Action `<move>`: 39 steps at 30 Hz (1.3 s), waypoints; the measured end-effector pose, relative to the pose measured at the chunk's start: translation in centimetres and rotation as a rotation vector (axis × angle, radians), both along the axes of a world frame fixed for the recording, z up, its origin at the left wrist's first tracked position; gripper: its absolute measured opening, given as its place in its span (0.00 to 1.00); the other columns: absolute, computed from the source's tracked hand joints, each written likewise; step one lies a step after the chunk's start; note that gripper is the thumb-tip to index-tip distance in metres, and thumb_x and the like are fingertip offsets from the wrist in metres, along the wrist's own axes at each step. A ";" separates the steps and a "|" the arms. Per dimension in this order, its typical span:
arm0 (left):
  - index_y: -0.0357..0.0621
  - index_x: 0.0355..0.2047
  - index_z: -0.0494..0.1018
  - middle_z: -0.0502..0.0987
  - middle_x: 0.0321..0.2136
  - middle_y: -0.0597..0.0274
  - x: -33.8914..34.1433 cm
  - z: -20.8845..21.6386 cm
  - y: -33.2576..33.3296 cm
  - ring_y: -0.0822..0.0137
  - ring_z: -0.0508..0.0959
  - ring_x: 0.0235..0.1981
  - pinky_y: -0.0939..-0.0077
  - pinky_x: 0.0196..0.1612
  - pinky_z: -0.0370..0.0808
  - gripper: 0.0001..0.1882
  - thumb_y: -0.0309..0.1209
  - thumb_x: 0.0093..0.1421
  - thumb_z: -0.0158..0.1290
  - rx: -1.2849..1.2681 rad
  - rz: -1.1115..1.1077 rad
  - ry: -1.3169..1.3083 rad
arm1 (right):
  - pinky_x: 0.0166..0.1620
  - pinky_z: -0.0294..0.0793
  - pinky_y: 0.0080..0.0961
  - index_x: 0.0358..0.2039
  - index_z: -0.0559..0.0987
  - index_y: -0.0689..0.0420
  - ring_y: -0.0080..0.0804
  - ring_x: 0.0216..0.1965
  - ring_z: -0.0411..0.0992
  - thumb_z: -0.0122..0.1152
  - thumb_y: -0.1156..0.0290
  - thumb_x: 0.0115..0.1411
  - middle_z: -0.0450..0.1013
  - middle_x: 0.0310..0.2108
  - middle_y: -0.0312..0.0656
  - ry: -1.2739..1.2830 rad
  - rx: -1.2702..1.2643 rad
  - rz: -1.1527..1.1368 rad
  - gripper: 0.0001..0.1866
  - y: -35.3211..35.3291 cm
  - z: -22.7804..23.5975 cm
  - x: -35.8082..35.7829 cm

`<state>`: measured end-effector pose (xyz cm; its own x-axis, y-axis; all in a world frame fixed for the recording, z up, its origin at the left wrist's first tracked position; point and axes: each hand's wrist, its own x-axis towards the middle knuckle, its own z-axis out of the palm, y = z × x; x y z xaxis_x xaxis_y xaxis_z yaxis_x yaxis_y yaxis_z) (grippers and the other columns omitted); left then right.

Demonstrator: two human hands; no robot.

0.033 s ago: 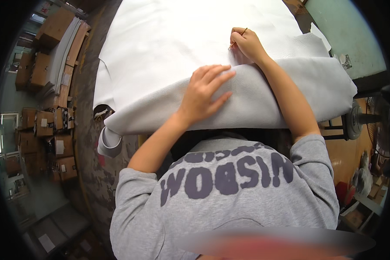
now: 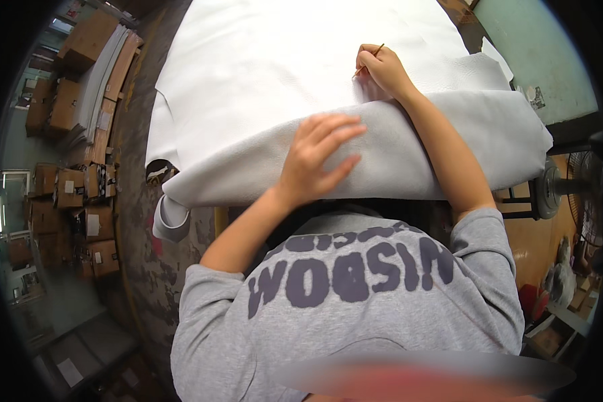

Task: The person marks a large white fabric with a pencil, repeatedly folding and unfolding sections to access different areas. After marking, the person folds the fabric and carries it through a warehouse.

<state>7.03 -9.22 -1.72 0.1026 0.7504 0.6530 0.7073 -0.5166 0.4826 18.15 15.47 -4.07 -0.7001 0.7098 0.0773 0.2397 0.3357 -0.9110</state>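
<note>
A large white sheet of what looks like leather point(image 2: 268, 60) covers the work surface, its near part falling toward me in a grey-white curve. My right hand point(image 2: 382, 70) is closed around a thin brown pencil-like stick point(image 2: 380, 49), whose lower tip points down at the white sheet. Whether that tip touches is too small to tell. My right forearm lies across the curved near part of the sheet. Over that same curve, left of my right arm, is my left hand point(image 2: 318, 157), slightly blurred. Its fingers are spread with nothing in them; contact with the sheet cannot be made out.
Cardboard boxes point(image 2: 100, 224) and long stacked sheets point(image 2: 104, 87) line the left side. A curled roll end point(image 2: 172, 218) hangs at the sheet's near left corner. To the right stand a fan point(image 2: 583, 187) and a pale green panel point(image 2: 539, 53).
My left hand has shifted a little toward me, away from the flat part of the sheet. The right hand stays nearly in place with the stick.
</note>
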 end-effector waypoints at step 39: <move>0.45 0.71 0.51 0.60 0.67 0.52 -6.8 -18.1 -14.7 0.56 0.65 0.66 0.61 0.69 0.61 0.34 0.51 0.73 0.40 -0.630 0.571 -0.478 | 0.26 0.65 0.20 0.34 0.84 0.51 0.22 0.21 0.73 0.75 0.57 0.52 0.76 0.20 0.31 0.278 0.791 0.526 0.14 -23.2 5.6 2.4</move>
